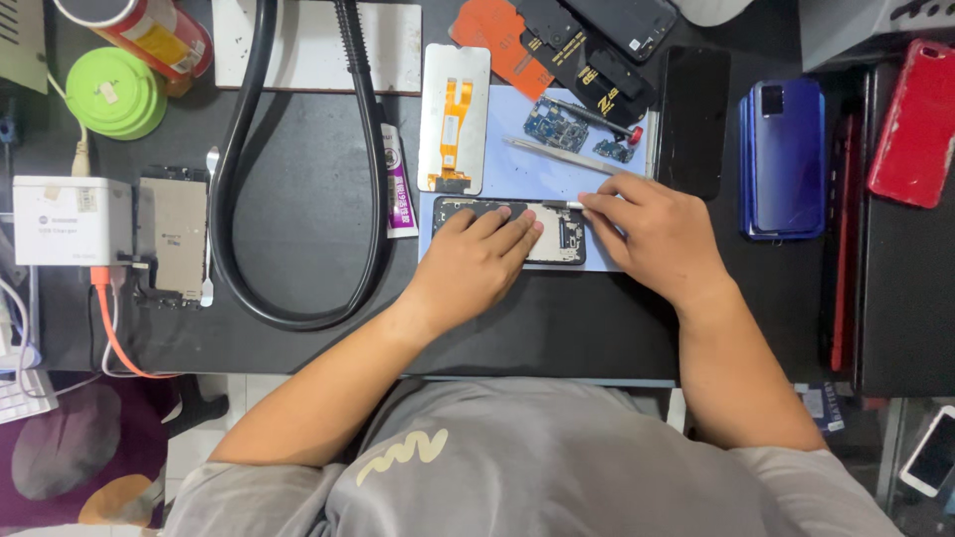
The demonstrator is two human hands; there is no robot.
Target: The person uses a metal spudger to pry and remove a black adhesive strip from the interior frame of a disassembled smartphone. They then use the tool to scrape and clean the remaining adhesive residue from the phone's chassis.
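Note:
An opened phone body (563,239) lies flat on a pale blue work mat (507,164) at the middle of the black desk. My left hand (476,261) rests flat on its left half, fingers together, pressing it down. My right hand (652,234) sits at the phone's right end, fingertips pinched on a thin metal tool (563,204) laid along the phone's top edge. On the mat behind lie a screen panel with an orange flex cable (454,117), a small blue circuit board (556,122) and metal tweezers (562,157).
A black hose (231,199) loops across the left desk beside a glue tube (397,184), another phone frame (172,237) and a white box (72,220). A dark glass panel (691,119), a blue phone (783,157) and a red phone (915,124) lie at right.

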